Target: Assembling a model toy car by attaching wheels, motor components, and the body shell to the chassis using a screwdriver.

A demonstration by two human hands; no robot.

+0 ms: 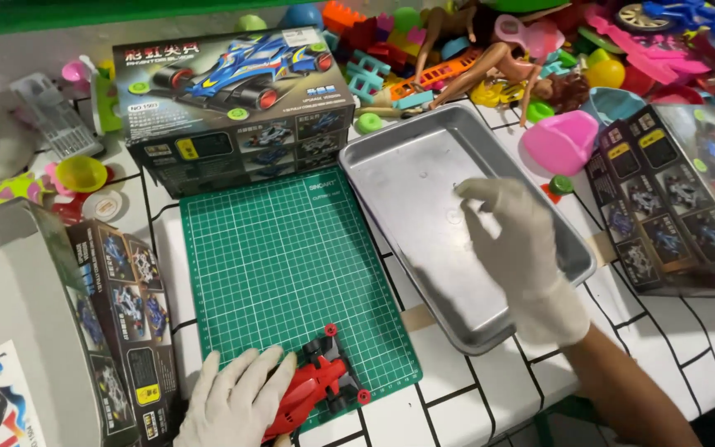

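Left hand [233,397] has its fingers wrapped on a red toy car [318,385] at the near edge of the green mat [283,257]; right hand [523,248] hovers over the metal tray [407,165], fingers loosely spread, holding nothing.

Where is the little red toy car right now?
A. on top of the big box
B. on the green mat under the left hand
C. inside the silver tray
B: the red toy car lies at the green mat's near edge with the left hand on it, while the silver tray holds no car.

Car [320,385] on mat [283,257], tray [411,178] right
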